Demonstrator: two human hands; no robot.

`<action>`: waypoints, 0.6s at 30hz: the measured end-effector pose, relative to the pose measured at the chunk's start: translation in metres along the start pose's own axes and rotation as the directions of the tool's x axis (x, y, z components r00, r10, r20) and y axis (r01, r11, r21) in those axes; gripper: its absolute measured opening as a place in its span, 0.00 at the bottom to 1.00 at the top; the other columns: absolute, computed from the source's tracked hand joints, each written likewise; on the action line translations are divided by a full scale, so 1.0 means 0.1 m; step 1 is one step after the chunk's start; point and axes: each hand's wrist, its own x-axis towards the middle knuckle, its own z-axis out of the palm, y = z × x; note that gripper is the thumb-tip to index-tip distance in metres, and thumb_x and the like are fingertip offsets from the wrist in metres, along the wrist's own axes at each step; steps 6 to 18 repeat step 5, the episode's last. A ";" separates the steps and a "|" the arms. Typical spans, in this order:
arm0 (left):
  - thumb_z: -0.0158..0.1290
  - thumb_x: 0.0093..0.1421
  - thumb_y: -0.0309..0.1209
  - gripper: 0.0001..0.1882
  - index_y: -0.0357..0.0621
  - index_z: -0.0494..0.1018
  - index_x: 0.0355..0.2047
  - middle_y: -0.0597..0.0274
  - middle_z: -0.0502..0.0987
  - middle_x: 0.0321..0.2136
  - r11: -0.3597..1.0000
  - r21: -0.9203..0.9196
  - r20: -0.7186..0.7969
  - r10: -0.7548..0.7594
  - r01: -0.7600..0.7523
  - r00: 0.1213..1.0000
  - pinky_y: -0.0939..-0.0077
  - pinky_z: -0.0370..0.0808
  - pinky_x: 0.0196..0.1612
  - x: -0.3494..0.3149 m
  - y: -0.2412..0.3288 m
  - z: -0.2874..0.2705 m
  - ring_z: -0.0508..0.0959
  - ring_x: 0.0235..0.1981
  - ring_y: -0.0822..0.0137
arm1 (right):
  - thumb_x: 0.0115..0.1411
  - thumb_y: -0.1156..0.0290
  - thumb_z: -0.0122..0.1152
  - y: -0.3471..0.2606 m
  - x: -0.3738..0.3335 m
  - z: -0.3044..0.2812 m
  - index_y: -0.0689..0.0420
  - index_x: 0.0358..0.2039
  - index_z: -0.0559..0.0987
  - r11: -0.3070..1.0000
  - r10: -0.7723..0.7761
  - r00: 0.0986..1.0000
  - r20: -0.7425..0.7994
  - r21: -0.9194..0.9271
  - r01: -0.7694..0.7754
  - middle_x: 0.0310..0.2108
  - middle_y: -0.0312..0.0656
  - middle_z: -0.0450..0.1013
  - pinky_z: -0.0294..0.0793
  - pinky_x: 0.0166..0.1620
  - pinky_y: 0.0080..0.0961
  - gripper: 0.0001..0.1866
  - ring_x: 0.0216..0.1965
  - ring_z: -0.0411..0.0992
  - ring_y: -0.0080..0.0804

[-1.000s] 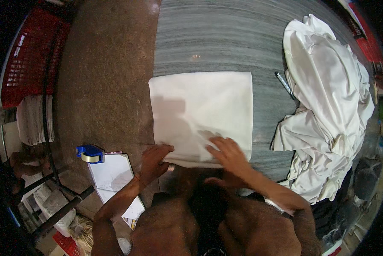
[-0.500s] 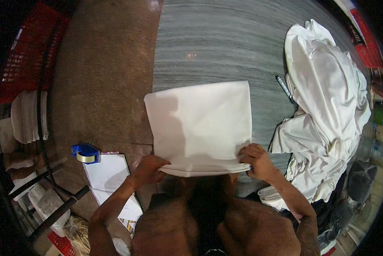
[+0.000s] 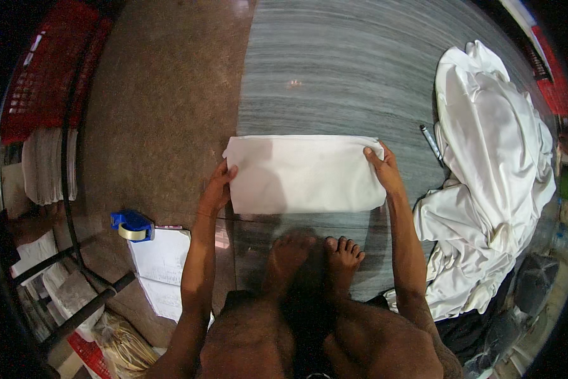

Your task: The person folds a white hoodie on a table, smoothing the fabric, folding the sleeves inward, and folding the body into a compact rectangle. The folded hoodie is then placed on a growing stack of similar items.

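Note:
A white cloth [image 3: 306,180], folded into a wide flat rectangle, lies across the grey streaked surface [image 3: 334,69], its left end reaching over the brown area. My left hand [image 3: 219,184] grips the cloth's left end, thumb on top and fingers beneath or behind the edge. At the opposite end my right hand [image 3: 384,167] pinches the upper right corner, its thumb pressed on the top layer. A large crumpled heap of white cloth [image 3: 492,170] sits to the right. Beside that heap is a marker pen [image 3: 430,141].
On the left, a blue tape dispenser [image 3: 132,227] touches an open notebook [image 3: 160,271]. A black metal frame [image 3: 88,309] stands at far left, near a red crate [image 3: 53,82] and a stack of folded cloths [image 3: 50,167]. My bare feet [image 3: 344,252] are just below the folded cloth.
The near edge of the cloth has been folded away from me, making the rectangle shorter. Both hands have moved forward to its far side, and my feet have come into view.

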 end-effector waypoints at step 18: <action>0.57 0.62 0.46 0.33 0.41 0.64 0.62 0.57 0.72 0.54 0.994 0.109 -0.098 -0.009 0.020 0.995 0.66 0.68 0.59 -0.11 0.03 0.14 0.71 0.55 0.65 | 0.63 0.61 0.62 0.04 0.00 -0.06 0.60 0.48 0.77 0.993 0.050 0.998 -0.023 -0.102 -0.052 0.38 0.36 0.78 0.72 0.43 0.25 0.19 0.38 0.74 0.25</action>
